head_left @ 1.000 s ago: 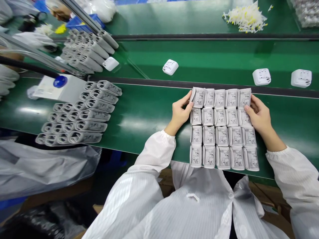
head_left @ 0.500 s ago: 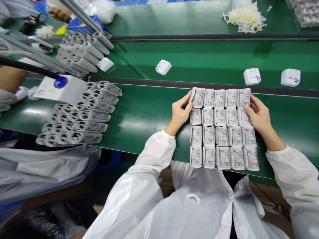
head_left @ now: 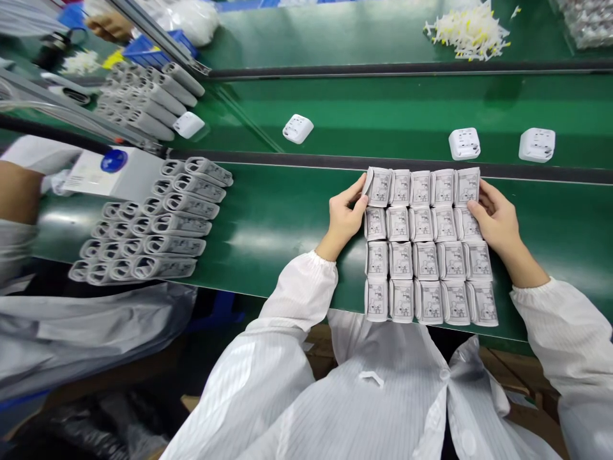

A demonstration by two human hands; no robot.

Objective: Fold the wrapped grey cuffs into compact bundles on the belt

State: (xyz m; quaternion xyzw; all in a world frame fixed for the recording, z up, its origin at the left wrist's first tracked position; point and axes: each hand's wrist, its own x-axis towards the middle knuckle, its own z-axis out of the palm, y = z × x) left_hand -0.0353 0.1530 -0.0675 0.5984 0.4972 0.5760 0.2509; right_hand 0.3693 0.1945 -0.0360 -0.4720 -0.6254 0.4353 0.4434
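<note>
Rows of folded printed leaflets [head_left: 425, 260] lie side by side on the green bench in front of me. My left hand [head_left: 345, 209] is closed, thumb and fingers gripping the left end of the farthest row [head_left: 420, 188]. At that row's right end my right hand [head_left: 495, 214] is closed too, its thumb over the printed face near the second row and its fingers behind the edge. The farthest row is held between both hands, and its left leaflet is slightly splayed open. Whether the row is lifted off the bench I cannot tell.
White plug-like devices [head_left: 464, 144] sit on the green belt [head_left: 373, 108] beyond a dark rail. More folded leaflets [head_left: 177, 223] stand at left beside a white box [head_left: 115, 171]. A co-worker's arm [head_left: 19, 191] reaches in there. White-and-yellow small parts [head_left: 469, 33] lie at the back.
The white devices on the belt have shifted left. The co-worker's arm at left has moved further into view. My hands and the leaflets stay almost where they were.
</note>
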